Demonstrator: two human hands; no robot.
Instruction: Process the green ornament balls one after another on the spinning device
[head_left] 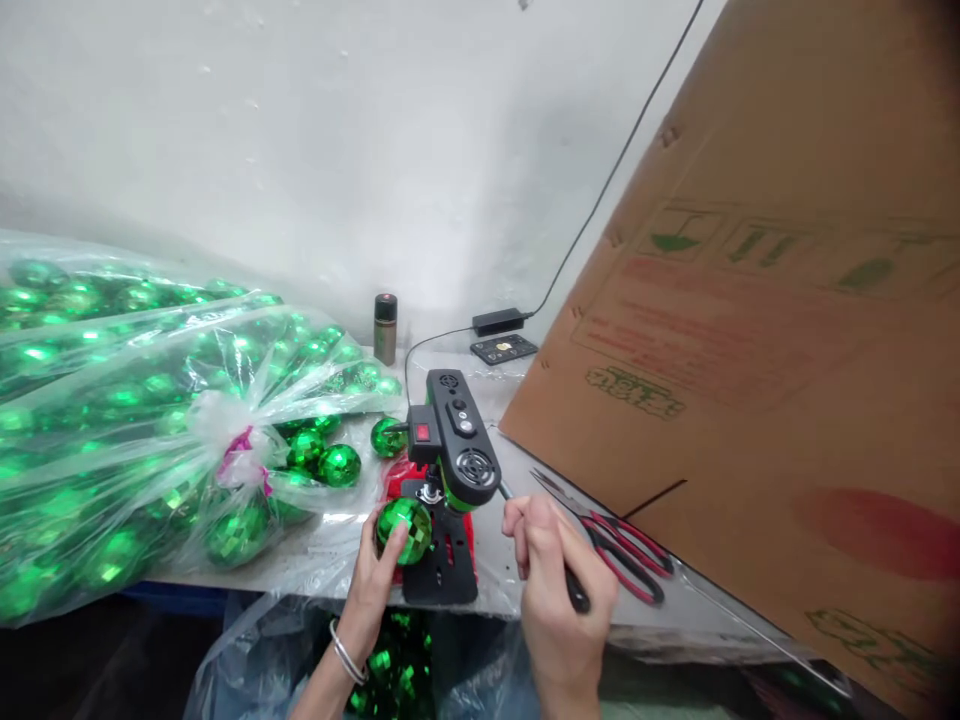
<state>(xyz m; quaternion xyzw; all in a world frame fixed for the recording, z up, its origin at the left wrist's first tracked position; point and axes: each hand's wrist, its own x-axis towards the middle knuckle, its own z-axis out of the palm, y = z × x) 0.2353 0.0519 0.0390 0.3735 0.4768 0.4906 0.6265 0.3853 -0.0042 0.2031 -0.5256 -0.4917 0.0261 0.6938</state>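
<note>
My left hand is wrapped round a green mirror-faceted ball, thumb on its front. The ball is at the left side of a small black machine with round vents, buttons and a red switch. Whether the ball touches the machine is unclear. Under the machine is a black slotted base plate. My right hand is closed on a black-handled tool; its thin metal shaft points at the machine's front end, and its tip is hard to make out.
A tied clear plastic bag of green balls fills the left. Loose green balls lie beside it. Red-handled scissors lie right of my right hand, against a large cardboard box. Behind stand a spray can, power adapter and phone.
</note>
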